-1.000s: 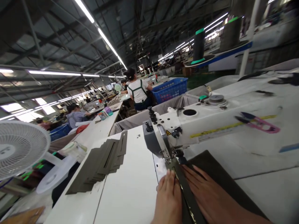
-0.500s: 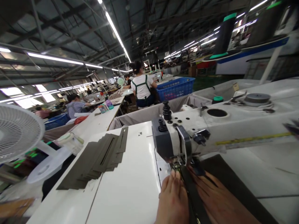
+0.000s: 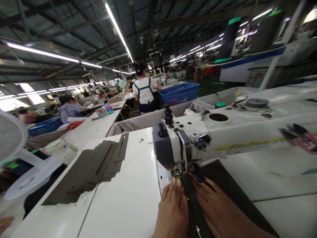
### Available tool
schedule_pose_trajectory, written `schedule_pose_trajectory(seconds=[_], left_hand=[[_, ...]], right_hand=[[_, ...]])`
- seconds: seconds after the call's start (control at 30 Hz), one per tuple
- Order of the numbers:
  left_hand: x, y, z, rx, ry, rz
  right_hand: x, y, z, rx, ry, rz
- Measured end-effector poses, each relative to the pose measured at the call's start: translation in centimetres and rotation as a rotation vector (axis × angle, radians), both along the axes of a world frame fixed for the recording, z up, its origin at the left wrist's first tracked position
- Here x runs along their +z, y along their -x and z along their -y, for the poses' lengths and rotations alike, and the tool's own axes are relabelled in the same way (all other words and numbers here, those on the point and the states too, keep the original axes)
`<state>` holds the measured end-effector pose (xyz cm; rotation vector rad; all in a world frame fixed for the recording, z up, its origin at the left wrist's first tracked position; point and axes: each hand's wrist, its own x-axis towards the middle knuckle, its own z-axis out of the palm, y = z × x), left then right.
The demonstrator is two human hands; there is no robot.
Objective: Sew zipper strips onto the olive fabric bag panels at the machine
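A white sewing machine head (image 3: 170, 138) stands over dark olive fabric (image 3: 223, 178). A zipper with gold-coloured teeth (image 3: 197, 229) runs along a strip of this fabric toward the presser foot. My left hand (image 3: 174, 206) is closed, its fingertips bunched at the zipper's left edge just in front of the needle area. On the other side, my right hand (image 3: 215, 201) lies flat on the fabric, fingers stretched toward the machine; their tips are partly hidden beneath a dark machine part. To the left, a fanned stack of olive fabric pieces (image 3: 91, 172) lies on the white table (image 3: 123, 208).
Pink-handled snippers (image 3: 300, 137) rest against the machine arm at right. A white fan (image 3: 15, 148) stands left. Beyond the table are a grey fabric-lined bin (image 3: 138, 122), a blue crate (image 3: 179, 92) and a person in a white shirt (image 3: 145, 89). Thread cones (image 3: 228, 39) rise behind.
The view has shifted, so the scene sits further left and the snippers show more fully. More gold zipper teeth show between my hands. Both hands stay beside the presser foot.
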<state>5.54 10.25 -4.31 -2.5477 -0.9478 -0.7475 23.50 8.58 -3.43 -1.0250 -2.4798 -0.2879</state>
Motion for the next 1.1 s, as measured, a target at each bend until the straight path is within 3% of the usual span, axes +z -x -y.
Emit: schedule_pose_trajectory(seconds=[0.17,0.47,0.63,0.77,0.9,1.0,1.1], left_hand=[[0.1,0.0,0.2,-0.001,0.053,-0.022],[-0.7,-0.4,-0.2,0.046,-0.013,-0.021],[-1.1,-0.3,-0.6,0.035,0.009,0.014],[-0.9,-0.3,-1.0,0.04,0.114,0.067],[0.0,-0.4,-1.2,0.058,0.255,0.09],[0.9,-0.4,-1.0,0.075,0.368,0.137],[1.6,0.0,-0.6,0.055,0.438,0.169]], right_hand=[[0.3,0.2,0.3,-0.062,-0.036,0.041],[-1.2,0.7,0.4,-0.114,-0.129,-0.104],[-2.4,0.4,-0.1,-0.075,-0.23,-0.039],[-2.5,0.3,-0.9,-0.069,-0.192,-0.024],[-0.8,-0.1,-0.8,-0.035,-0.083,-0.052],[0.3,-0.4,1.0,0.026,-0.104,-0.065],[-0.3,0.1,3.5,0.121,-0.175,-0.133]])
